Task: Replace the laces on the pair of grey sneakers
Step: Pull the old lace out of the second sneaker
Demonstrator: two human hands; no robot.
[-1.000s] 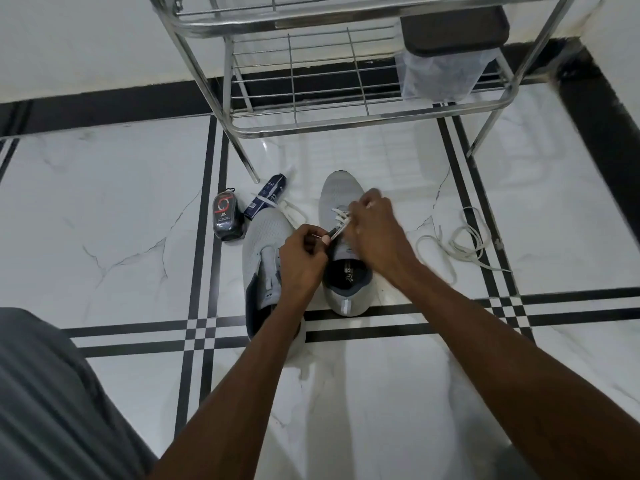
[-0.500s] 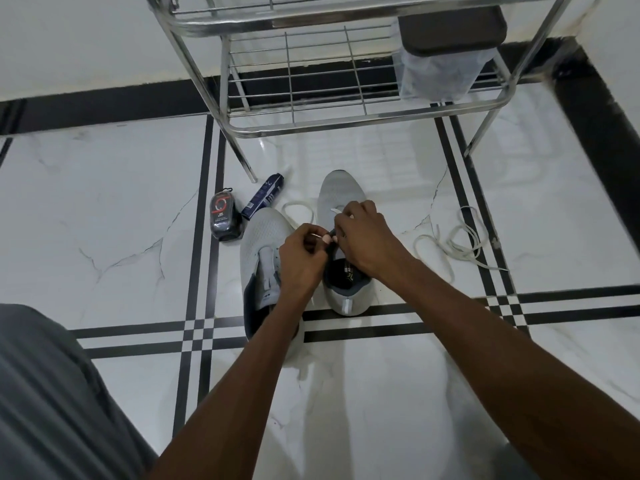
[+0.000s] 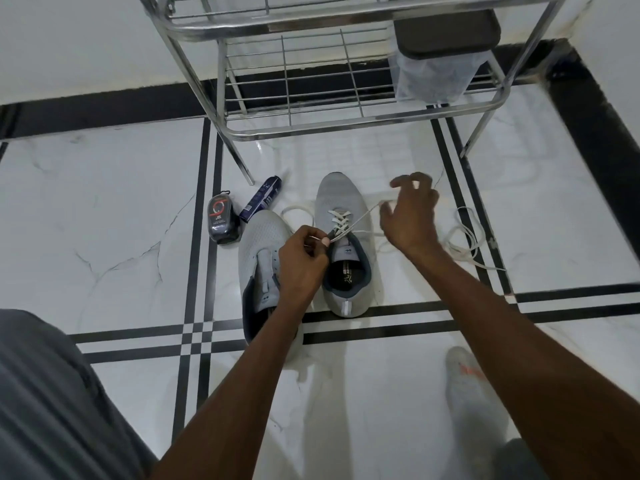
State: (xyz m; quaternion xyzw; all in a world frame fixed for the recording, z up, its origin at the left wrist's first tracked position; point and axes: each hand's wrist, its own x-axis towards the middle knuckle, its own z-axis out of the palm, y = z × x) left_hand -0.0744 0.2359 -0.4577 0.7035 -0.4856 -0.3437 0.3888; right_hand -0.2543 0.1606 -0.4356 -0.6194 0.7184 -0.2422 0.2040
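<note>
- Grey mesh covers both sneakers, which stand side by side on the white marble floor [image 3: 104, 209] with toes pointing away from the person — the right sneaker [image 3: 341, 202] is partly threaded with a white lace [image 3: 341, 221], the left sneaker [image 3: 263, 237] shows bare eyelets.
- Left hand [image 3: 301, 261] hovers over the gap between the shoes, thumb and forefinger pinching one lace end just beside the right sneaker's tongue.
- Right hand [image 3: 410, 216] is raised to the right of that shoe, fingers spread and loosely curled; the lace runs taut up toward it, though motion blur hides whether the fingers actually grip it.
- Loose white lace [image 3: 464, 244] lies coiled on the tiles further right.
- Near the left toe lie a dark shoe-polish bottle [image 3: 221, 223] and a blue tube [image 3: 261, 199] — both just in front of a steel rack [image 3: 346, 119].
</note>
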